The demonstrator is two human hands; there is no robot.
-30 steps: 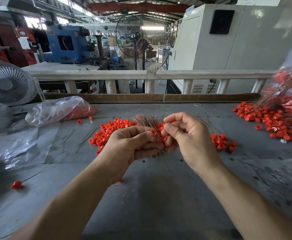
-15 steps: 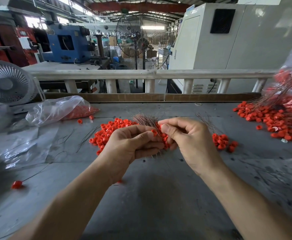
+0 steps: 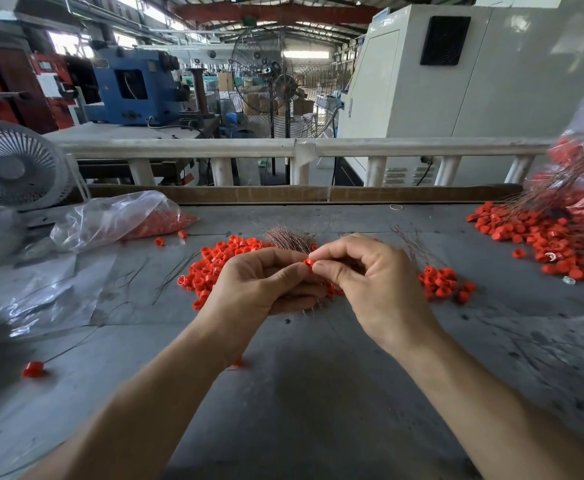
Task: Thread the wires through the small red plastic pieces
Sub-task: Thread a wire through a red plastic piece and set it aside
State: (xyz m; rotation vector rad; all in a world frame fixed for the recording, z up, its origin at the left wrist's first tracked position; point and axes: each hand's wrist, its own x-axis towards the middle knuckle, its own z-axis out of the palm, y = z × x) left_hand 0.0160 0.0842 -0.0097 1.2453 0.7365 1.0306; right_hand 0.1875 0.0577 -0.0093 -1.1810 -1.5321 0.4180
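Red plastic ring piece (image 3: 307, 262) sits pinched in the right hand (image 3: 370, 282) fingers; the left hand (image 3: 266, 285) grips a copper wire bundle (image 3: 288, 239), tips fanning toward 12 o'clock, seemingly, above the grey worktop (image 3: 318, 393).

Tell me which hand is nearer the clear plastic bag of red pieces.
Left. The left hand sits right of the bag; the right hand lies farther right.

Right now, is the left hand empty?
No, the left hand grips a bundle of wires while the right hand pinches a red piece.
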